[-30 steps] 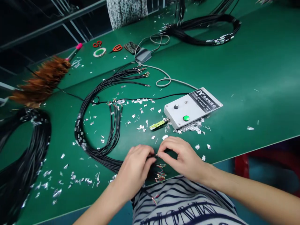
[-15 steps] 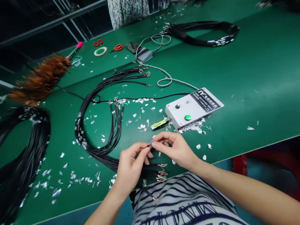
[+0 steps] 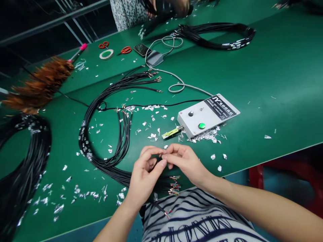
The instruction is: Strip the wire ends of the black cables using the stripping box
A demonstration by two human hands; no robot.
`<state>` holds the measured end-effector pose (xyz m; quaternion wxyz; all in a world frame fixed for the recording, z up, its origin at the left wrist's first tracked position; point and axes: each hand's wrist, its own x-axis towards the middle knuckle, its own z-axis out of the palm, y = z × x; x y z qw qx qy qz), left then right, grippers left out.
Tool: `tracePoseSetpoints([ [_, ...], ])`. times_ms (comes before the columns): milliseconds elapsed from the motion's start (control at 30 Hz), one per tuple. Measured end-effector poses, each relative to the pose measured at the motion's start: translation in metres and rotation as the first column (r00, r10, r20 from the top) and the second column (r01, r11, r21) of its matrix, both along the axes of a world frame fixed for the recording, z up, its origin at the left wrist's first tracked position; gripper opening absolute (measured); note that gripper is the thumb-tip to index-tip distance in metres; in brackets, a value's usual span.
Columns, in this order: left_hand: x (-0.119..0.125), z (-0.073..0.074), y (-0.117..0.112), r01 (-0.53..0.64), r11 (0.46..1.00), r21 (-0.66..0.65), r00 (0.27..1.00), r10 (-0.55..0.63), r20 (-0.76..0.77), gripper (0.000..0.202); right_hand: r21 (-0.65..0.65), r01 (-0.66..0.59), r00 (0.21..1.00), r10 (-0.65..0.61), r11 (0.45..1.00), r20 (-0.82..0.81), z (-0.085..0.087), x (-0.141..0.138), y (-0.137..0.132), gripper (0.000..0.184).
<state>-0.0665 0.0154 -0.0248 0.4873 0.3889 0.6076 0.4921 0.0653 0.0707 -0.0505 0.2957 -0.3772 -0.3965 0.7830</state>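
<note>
My left hand (image 3: 144, 174) and my right hand (image 3: 185, 160) meet just above the near edge of the green table (image 3: 264, 84). Both pinch the stripped end of a thin black cable (image 3: 160, 156), fingertips touching it from either side. Under my hands lies a bundle of black cables (image 3: 108, 144) that loops away to the left, with coloured wire ends (image 3: 174, 186) by the table edge. A grey control box (image 3: 207, 116) with a green button and a small metal tip stands just beyond my right hand.
Silver foil scraps (image 3: 151, 117) litter the table. A feather duster (image 3: 37, 85) lies far left above another black cable coil (image 3: 22, 161). Scissors (image 3: 125, 50), a tape roll (image 3: 106, 54), a phone (image 3: 142, 49) and a grey pedal (image 3: 154, 58) sit at the back. Another person's hands (image 3: 174, 6) work across the table beside a cable coil (image 3: 217, 35).
My hands rose from the cable ends at the table edge with one cable end pinched between them. Another person's hands have come into view at the top.
</note>
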Motion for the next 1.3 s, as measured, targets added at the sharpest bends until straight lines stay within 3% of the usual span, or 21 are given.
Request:
tracePoseSetpoints([
  [167, 0.007, -0.008, 0.0, -0.177, 0.984, 0.004, 0.984, 0.177, 0.039, 0.015, 0.198, -0.021, 0.997, 0.005, 0.98, 0.082, 0.0, 0.004, -0.002, 0.017],
  [267, 0.009, -0.01, -0.003, -0.154, 0.987, 0.051, 0.984, 0.158, -0.077, 0.013, 0.458, -0.026, 0.978, -0.073, 0.889, 0.196, 0.001, 0.012, -0.001, 0.015],
  [333, 0.009, -0.009, -0.005, -0.127, 0.99, 0.064, 0.98, 0.135, -0.149, 0.014, 0.641, -0.1, 0.954, -0.111, 0.761, 0.28, 0.003, 0.02, 0.002, 0.015],
  [433, 0.007, -0.006, -0.003, -0.101, 0.995, 0.019, 0.985, 0.103, -0.138, 0.018, 0.83, -0.311, 0.874, -0.204, 0.463, 0.441, 0.01, 0.03, 0.008, 0.01],
  [500, 0.006, -0.005, 0.0, -0.085, 0.996, -0.007, 0.992, 0.084, -0.095, 0.021, 0.857, -0.453, 0.805, -0.301, 0.245, 0.511, 0.014, 0.032, 0.012, 0.017],
  [567, 0.005, -0.005, 0.002, -0.042, 0.999, -0.027, 0.996, 0.04, -0.084, 0.023, 0.837, -0.543, 0.769, -0.361, 0.064, 0.527, 0.016, 0.03, 0.015, 0.016],
  [600, 0.004, -0.004, 0.003, -0.015, 0.999, -0.029, 0.994, 0.012, -0.105, 0.023, 0.82, -0.572, 0.764, -0.369, -0.005, 0.53, 0.016, 0.029, 0.016, 0.018],
  [667, 0.003, -0.004, 0.004, 0.035, 0.999, 0.004, 0.975, -0.033, -0.222, 0.021, 0.796, -0.598, 0.763, -0.369, -0.09, 0.531, 0.016, 0.028, 0.019, 0.028],
  [800, 0.0, -0.006, 0.007, 0.033, 0.991, 0.13, 0.895, 0.029, -0.445, 0.018, 0.784, -0.609, 0.748, -0.416, -0.121, 0.517, 0.018, 0.036, 0.033, 0.032],
  [933, -0.004, -0.014, 0.02, -0.078, 0.996, 0.042, 0.961, 0.086, -0.262, 0.016, 0.719, -0.681, 0.666, -0.524, -0.137, 0.531, 0.019, 0.043, 0.056, 0.021],
  [1033, -0.006, -0.017, 0.03, -0.118, 0.993, -0.012, 0.984, 0.115, -0.139, 0.019, 0.64, -0.758, 0.601, -0.518, -0.125, 0.61, 0.014, 0.041, 0.069, 0.019],
  [1300, -0.002, -0.023, 0.045, -0.126, 0.992, -0.019, 0.982, 0.122, -0.141, 0.018, 0.5, -0.853, 0.491, -0.555, -0.15, 0.672, 0.011, 0.029, 0.077, 0.027],
])
